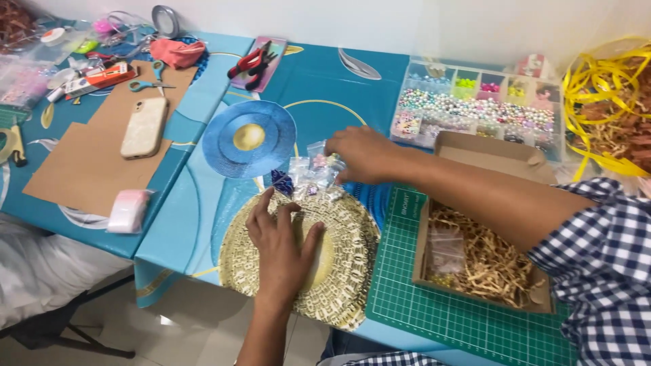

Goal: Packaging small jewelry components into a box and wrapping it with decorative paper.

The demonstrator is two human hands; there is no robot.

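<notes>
While flat, left hand (281, 247) perhaps on tray (339, 271)

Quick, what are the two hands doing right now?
Left hand: open, flat on the woven hat.
Right hand: closed on small clear bags.

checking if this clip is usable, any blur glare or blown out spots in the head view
Head view: even, soft light with faint shadows; the white wall along the top edge is washed out; the right hand over the small clear bags looks slightly motion-softened, while the left hand on the woven round mat is sharp; edges bow a little from the wide lens.
</notes>
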